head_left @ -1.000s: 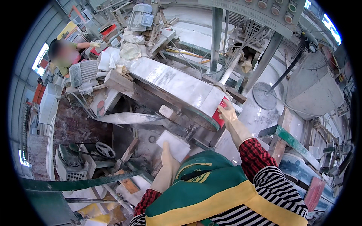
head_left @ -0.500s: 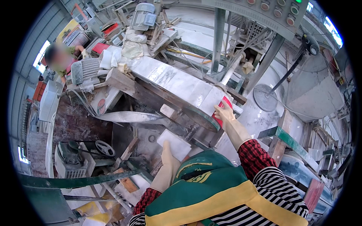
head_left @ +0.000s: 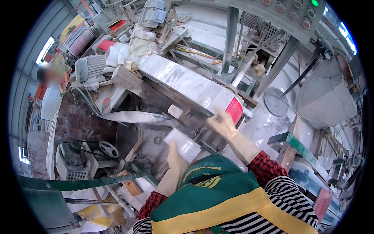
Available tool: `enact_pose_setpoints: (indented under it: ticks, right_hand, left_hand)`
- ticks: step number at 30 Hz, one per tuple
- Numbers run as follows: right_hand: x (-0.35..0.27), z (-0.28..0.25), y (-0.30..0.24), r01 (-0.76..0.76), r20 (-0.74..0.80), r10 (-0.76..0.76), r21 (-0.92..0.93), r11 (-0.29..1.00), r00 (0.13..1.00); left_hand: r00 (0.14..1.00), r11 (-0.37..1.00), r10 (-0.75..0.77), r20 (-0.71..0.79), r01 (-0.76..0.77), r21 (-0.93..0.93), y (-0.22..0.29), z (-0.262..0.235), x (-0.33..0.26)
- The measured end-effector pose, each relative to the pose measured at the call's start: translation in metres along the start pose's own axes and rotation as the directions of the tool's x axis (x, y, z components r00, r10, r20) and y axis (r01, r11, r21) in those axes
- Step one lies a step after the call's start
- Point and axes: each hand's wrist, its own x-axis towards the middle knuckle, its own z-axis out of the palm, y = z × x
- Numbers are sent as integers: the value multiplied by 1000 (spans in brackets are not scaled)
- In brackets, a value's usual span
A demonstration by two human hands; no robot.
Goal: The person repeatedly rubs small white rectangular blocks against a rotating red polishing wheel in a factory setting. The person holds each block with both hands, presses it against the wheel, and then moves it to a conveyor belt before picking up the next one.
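Observation:
My left hand (head_left: pixel 176 167), in a pale cream glove, holds a white square stone tile (head_left: pixel 182 145) by its edge, close to my green apron (head_left: pixel 202 187). The tile lies tilted with its pale face up. My right hand (head_left: pixel 223 124), gloved alike, hangs by the rounded near end of a long marble-topped bench (head_left: pixel 183 84). Motion smears its fingers, so their closure is unclear. Just beyond that hand, a bright red patch (head_left: pixel 234 110) covers the bench's end.
A small pale block (head_left: pixel 175 111) rests beside the bench. A twisted pale belt (head_left: pixel 134 116) runs to its left. At lower left stands a motor (head_left: pixel 74 158) with a handwheel (head_left: pixel 108 149). Overhead right hangs a button panel (head_left: pixel 288 15). Another person (head_left: pixel 54 78) is at far left.
My right hand has left the red patch and moved left and slightly downward. The left hand still holds the tile, which now shows a shinier face. The other person has shifted away.

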Motion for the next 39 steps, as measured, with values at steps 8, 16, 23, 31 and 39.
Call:
enact_pose_setpoints:
  ticks: [8,16,23,31,39]
  right_hand:
    - [-54,45,-72,198,419,-15,-398,896,908]
    - [-54,26,-79,55,385,108,-388,920,917]
    - [-51,20,-72,57,366,68,-321,945,928]
    - [-45,2,-83,76,357,72,-383,921,931]
    - [-26,-62,-8,-86,-130,145,379,921,981]
  left_hand:
    - [952,991,109,285,-128,47,4,42,-11]
    - [948,983,15,317,-72,168,7,55,-13]
    - [970,979,102,219,-137,150,0,58,-9]
    - [951,955,214,223,-251,156,-14,49,2]
    - [962,959,269,-49,-272,-78,-1,21,11]
